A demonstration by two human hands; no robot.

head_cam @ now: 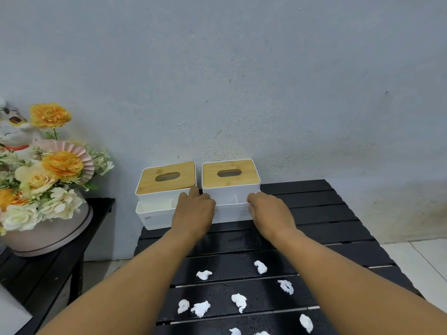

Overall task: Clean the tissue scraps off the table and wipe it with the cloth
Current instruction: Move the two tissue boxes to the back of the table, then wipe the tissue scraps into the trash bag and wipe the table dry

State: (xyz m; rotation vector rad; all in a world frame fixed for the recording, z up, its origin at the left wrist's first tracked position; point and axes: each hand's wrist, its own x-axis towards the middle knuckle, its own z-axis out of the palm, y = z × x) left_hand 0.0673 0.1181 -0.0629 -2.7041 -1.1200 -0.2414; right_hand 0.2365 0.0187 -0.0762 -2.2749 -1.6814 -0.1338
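Several crumpled white tissue scraps (239, 301) lie scattered on the near part of a black slatted table (314, 213), which is dotted with water drops. At the table's far edge stand two white tissue boxes with bamboo lids. My left hand (194, 210) and my right hand (268, 211) grip the two sides of the right tissue box (229, 180) at its front compartment. The left tissue box (164, 187) sits beside it, partly over the table's left edge. No cloth is in view.
A grey wall stands right behind the boxes. To the left, a second black table (48, 274) carries a bowl of artificial flowers (43, 180) and a lucky cat figure (14, 134). White floor tiles (420, 259) show at the right.
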